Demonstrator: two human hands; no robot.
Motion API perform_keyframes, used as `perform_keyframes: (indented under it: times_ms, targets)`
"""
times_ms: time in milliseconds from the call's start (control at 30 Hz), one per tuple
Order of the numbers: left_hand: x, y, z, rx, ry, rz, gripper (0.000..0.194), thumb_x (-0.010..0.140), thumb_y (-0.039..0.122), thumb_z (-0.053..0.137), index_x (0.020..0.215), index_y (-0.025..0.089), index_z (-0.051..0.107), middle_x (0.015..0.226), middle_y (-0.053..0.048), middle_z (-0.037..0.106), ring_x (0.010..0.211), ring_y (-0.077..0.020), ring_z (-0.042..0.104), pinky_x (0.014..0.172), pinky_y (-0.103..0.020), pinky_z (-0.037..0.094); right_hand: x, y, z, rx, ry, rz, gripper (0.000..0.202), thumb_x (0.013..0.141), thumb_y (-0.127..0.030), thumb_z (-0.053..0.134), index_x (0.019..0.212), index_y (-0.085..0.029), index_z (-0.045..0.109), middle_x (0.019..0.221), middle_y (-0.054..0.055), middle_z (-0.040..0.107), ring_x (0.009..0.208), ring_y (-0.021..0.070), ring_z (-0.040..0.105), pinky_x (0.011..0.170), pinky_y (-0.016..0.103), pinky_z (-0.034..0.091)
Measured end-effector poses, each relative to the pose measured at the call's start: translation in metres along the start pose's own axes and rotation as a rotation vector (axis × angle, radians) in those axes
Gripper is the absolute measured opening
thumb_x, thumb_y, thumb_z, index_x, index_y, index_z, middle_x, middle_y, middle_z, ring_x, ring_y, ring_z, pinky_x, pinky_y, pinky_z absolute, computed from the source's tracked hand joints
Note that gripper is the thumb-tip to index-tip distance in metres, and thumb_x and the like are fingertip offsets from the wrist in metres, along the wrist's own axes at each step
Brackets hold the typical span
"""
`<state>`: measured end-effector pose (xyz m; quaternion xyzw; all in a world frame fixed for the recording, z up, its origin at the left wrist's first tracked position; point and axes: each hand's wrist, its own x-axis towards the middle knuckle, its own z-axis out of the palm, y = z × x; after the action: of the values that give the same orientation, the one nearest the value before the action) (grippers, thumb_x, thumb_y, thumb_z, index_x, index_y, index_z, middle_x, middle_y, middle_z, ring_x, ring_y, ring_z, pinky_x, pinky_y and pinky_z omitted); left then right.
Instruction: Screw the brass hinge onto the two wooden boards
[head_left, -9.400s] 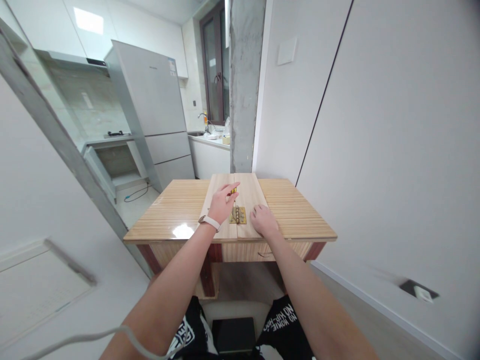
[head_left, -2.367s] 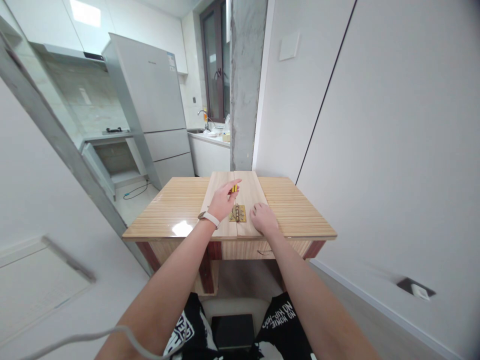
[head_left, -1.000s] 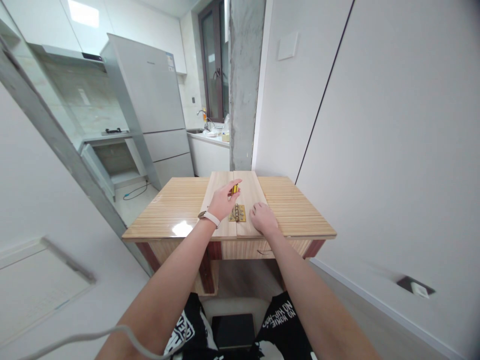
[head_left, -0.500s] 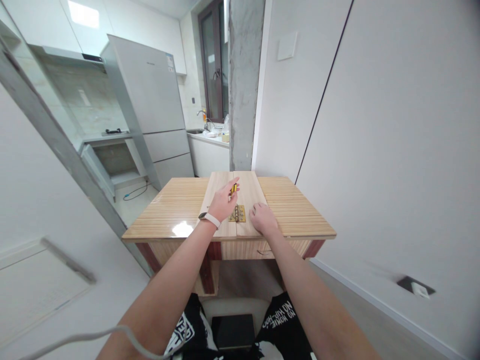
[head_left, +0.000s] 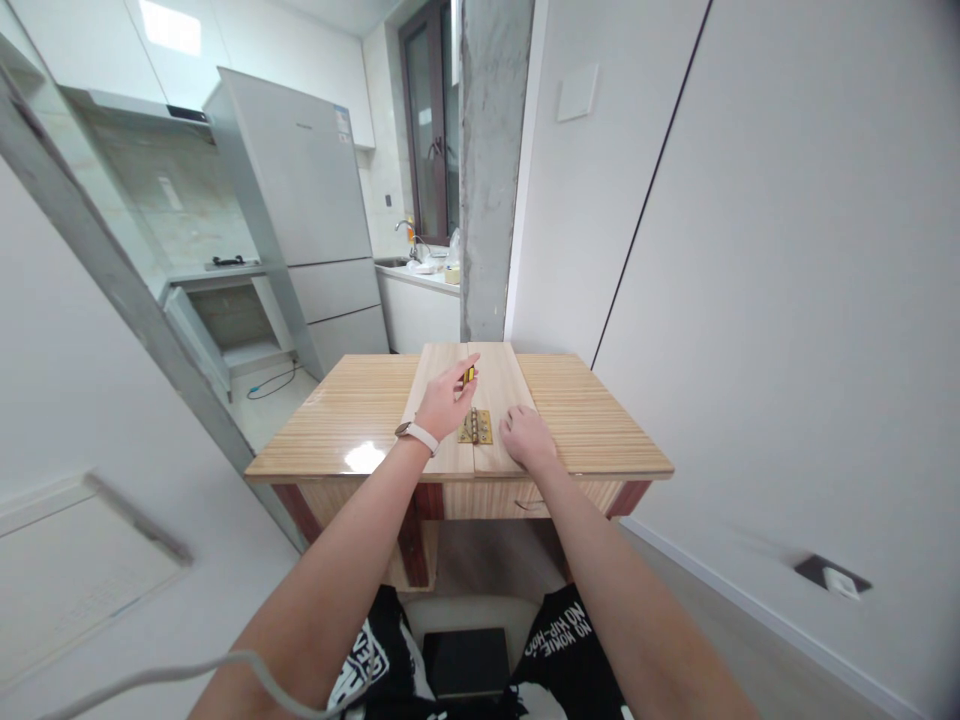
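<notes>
Two pale wooden boards [head_left: 499, 375] lie side by side on the table, with a seam between them. A brass-coloured hinge [head_left: 475, 427] lies across that seam, near the front edge. My left hand [head_left: 446, 398], with a watch at the wrist, is closed on a small yellow-and-black object [head_left: 469, 375] above the boards, just beyond the hinge. The object's exact kind is not clear. My right hand [head_left: 526, 435] rests on the right board, right of the hinge, its fingers curled under. Whatever those fingers hold, if anything, is hidden.
The boards lie across a striped wooden table [head_left: 337, 420] with a drawer below. A black box [head_left: 466, 662] sits between my legs. A pale cable [head_left: 247, 660] runs past my left arm. Behind stand a fridge [head_left: 300, 180] and a sink counter [head_left: 420, 305].
My left hand has shifted very slightly, still gripping the yellow-and-black object, and more of the hinge shows. My right hand stays on the board.
</notes>
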<state>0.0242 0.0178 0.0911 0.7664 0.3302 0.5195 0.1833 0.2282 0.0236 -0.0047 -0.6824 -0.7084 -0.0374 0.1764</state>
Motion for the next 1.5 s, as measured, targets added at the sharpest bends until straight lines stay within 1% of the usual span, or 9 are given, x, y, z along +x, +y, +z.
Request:
perform_keyframes:
  times_ms: [133, 333, 467, 600, 800, 1067, 1233, 1367, 1500]
  targets:
    - [-0.002, -0.006, 0.001, -0.059, -0.019, -0.003, 0.06, 0.094, 0.011, 0.05, 0.153, 0.022, 0.042, 0.127, -0.011, 0.067, 0.109, -0.0174, 0.069, 0.096, -0.035, 0.058, 0.001, 0.001, 0.001, 0.004, 0.003, -0.01, 0.034, 0.103, -0.039, 0.04, 0.112, -0.018, 0.065, 0.122, 0.015, 0.064, 0.119, 0.0252, 0.053, 0.103, 0.035, 0.035]
    - [0.0, -0.004, -0.004, 0.061, 0.028, -0.025, 0.047, 0.09, 0.017, 0.064, 0.136, 0.026, 0.06, 0.115, -0.007, 0.069, 0.092, -0.0178, 0.068, 0.082, -0.033, 0.061, 0.001, 0.0, 0.001, 0.008, 0.017, -0.01, 0.035, 0.103, -0.041, 0.041, 0.11, -0.018, 0.066, 0.12, 0.015, 0.064, 0.117, 0.025, 0.054, 0.102, 0.034, 0.036]
    - [0.0, -0.001, -0.005, 0.104, 0.038, -0.014, 0.042, 0.092, 0.024, 0.066, 0.133, 0.027, 0.063, 0.117, -0.007, 0.068, 0.089, -0.0177, 0.066, 0.077, -0.031, 0.061, 0.001, 0.0, 0.001, 0.0, 0.017, -0.007, 0.033, 0.102, -0.04, 0.041, 0.109, -0.018, 0.066, 0.12, 0.015, 0.065, 0.117, 0.0247, 0.054, 0.101, 0.034, 0.036]
    - [0.0, -0.004, -0.002, 0.037, 0.021, -0.025, 0.041, 0.101, 0.028, 0.052, 0.142, 0.026, 0.056, 0.127, -0.01, 0.066, 0.098, -0.0184, 0.069, 0.083, -0.032, 0.06, 0.001, 0.001, 0.002, 0.008, 0.022, -0.007, 0.033, 0.102, -0.04, 0.042, 0.109, -0.018, 0.066, 0.119, 0.015, 0.065, 0.116, 0.0247, 0.054, 0.102, 0.034, 0.036]
    - [-0.003, -0.012, 0.0, -0.143, -0.022, -0.063, 0.056, 0.099, 0.017, 0.048, 0.153, 0.025, 0.041, 0.129, -0.011, 0.065, 0.114, -0.0179, 0.068, 0.093, -0.032, 0.058, 0.002, 0.001, 0.003, 0.007, 0.016, -0.013, 0.033, 0.102, -0.039, 0.041, 0.11, -0.018, 0.066, 0.12, 0.015, 0.065, 0.117, 0.0251, 0.054, 0.101, 0.034, 0.036]
    - [-0.004, -0.02, -0.001, -0.118, 0.145, -0.119, 0.062, 0.086, 0.021, 0.071, 0.144, 0.026, 0.051, 0.103, -0.005, 0.068, 0.092, -0.017, 0.067, 0.081, -0.032, 0.062, 0.001, 0.001, 0.001, 0.012, 0.018, -0.009, 0.034, 0.102, -0.041, 0.041, 0.109, -0.018, 0.066, 0.12, 0.015, 0.064, 0.116, 0.025, 0.054, 0.101, 0.035, 0.036]
    - [-0.002, -0.023, 0.001, -0.073, 0.133, -0.092, 0.029, 0.087, 0.03, 0.071, 0.113, 0.018, 0.067, 0.111, -0.01, 0.066, 0.098, -0.0191, 0.066, 0.08, -0.031, 0.06, 0.001, 0.001, 0.001, 0.007, 0.012, -0.006, 0.034, 0.103, -0.04, 0.041, 0.111, -0.018, 0.065, 0.12, 0.016, 0.064, 0.117, 0.0254, 0.054, 0.101, 0.035, 0.036]
    - [0.004, -0.019, 0.002, -0.082, 0.113, -0.077, 0.025, 0.094, 0.033, 0.063, 0.114, 0.019, 0.063, 0.112, -0.009, 0.068, 0.1, -0.0192, 0.067, 0.085, -0.031, 0.057, 0.001, 0.001, 0.002, 0.009, 0.022, -0.01, 0.034, 0.102, -0.041, 0.041, 0.11, -0.019, 0.066, 0.121, 0.015, 0.064, 0.117, 0.0251, 0.054, 0.102, 0.035, 0.036]
    - [0.005, -0.023, -0.001, 0.088, 0.047, -0.085, 0.022, 0.099, 0.034, 0.055, 0.114, 0.021, 0.061, 0.092, -0.005, 0.069, 0.081, -0.0177, 0.065, 0.077, -0.03, 0.052, 0.001, 0.002, 0.002, 0.014, 0.028, -0.012, 0.032, 0.102, -0.04, 0.042, 0.109, -0.019, 0.065, 0.12, 0.015, 0.064, 0.115, 0.0252, 0.054, 0.101, 0.035, 0.036]
